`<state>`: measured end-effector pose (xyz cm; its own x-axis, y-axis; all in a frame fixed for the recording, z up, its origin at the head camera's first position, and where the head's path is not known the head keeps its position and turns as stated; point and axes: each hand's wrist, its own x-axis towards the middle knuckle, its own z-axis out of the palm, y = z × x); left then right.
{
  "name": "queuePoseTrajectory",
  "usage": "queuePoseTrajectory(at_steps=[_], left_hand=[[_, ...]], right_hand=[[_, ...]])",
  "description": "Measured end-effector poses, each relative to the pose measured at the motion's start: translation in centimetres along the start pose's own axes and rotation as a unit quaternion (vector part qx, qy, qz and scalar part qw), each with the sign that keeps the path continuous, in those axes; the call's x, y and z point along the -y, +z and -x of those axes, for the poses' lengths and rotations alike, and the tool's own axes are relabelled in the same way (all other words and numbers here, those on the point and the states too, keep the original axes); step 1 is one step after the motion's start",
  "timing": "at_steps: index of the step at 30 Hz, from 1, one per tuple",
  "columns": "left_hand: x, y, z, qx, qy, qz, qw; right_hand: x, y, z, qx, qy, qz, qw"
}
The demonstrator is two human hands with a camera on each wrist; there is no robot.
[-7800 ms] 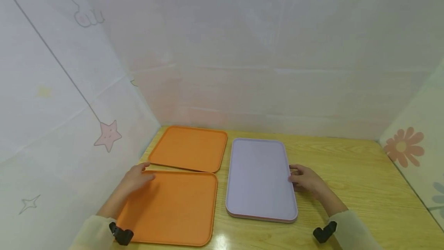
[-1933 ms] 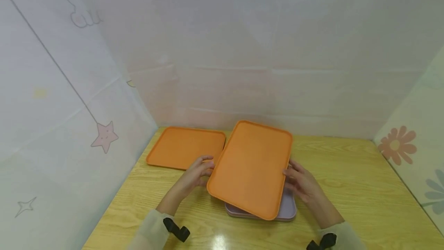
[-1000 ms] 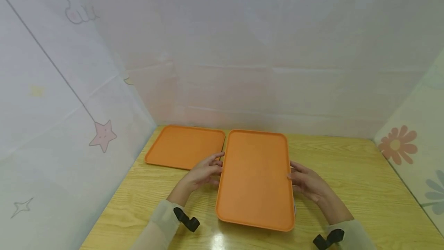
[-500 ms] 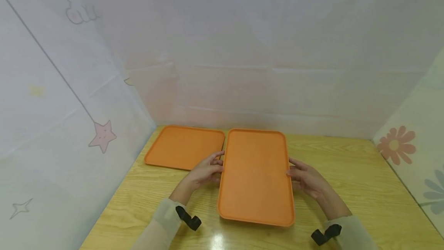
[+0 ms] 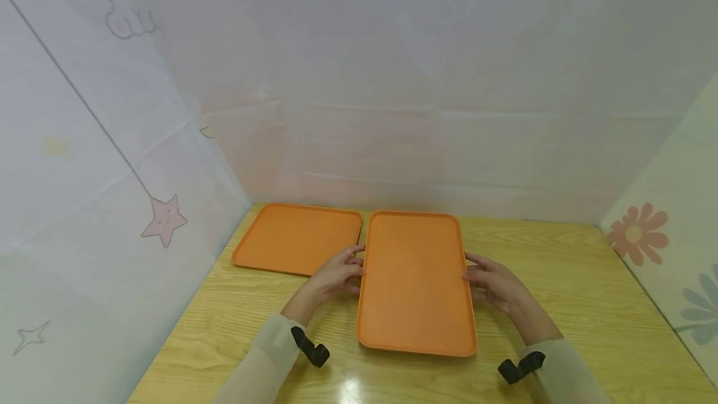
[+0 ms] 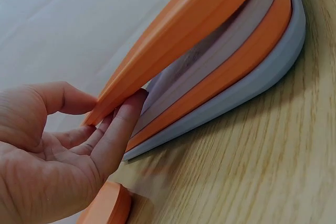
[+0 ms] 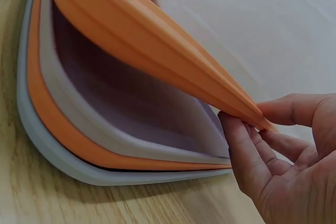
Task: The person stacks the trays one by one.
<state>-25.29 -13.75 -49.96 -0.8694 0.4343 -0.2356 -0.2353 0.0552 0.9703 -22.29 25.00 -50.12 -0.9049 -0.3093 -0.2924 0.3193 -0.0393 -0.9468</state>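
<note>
My left hand [image 5: 335,276] and right hand [image 5: 496,282] pinch the opposite long rims of an orange tray [image 5: 416,285], thumbs on top and fingers beneath. In both wrist views it slants over a stack of trays, with a gap between them. The stack has a lilac tray [image 7: 131,140] uppermost, another orange tray [image 6: 252,53] under that, and a grey-blue tray [image 6: 283,61] at the bottom on the wood. From the head view the held tray hides nearly the whole stack.
A separate orange tray [image 5: 300,239] lies at the back left of the wooden table [image 5: 572,285], close beside my left fingers. White printed cloth [image 5: 392,80] rises behind the table and along both sides. Black wrist cameras [image 5: 311,348] sit on the cuffs.
The orange tray from the front left has been lifted, carried right and turned lengthwise over the stack. Over the last second its near edge has lowered and lined up more closely with the stack.
</note>
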Motion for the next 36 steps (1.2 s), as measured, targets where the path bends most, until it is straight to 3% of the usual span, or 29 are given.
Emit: queuePoseTrajectory(at_steps=[8, 14, 24, 32, 36], left_hand=[[0.0, 0.1, -0.9, -0.010, 0.005, -0.026, 0.9996], [-0.4, 0.5, -1.2, -0.010, 0.010, -0.066, 0.9977], [-1.0, 1.0, -1.5, -0.011, 0.011, -0.136, 0.9906], [-1.1, 1.1, -1.5, -0.018, 0.001, -0.137, 0.9904], [-1.0, 1.0, -1.2, -0.019, 0.001, -0.144, 0.9893]], right_hand=[[-0.1, -0.3, -0.7, -0.017, 0.004, 0.008, 0.9998], [-0.3, -0.1, -1.2, -0.043, 0.003, 0.058, 0.9974], [0.3, 0.3, -1.6, -0.078, 0.005, 0.174, 0.9816], [0.5, 0.1, -1.9, -0.078, 0.011, 0.233, 0.9693], [0.2, 0.1, -2.1, -0.077, 0.015, 0.239, 0.9679]])
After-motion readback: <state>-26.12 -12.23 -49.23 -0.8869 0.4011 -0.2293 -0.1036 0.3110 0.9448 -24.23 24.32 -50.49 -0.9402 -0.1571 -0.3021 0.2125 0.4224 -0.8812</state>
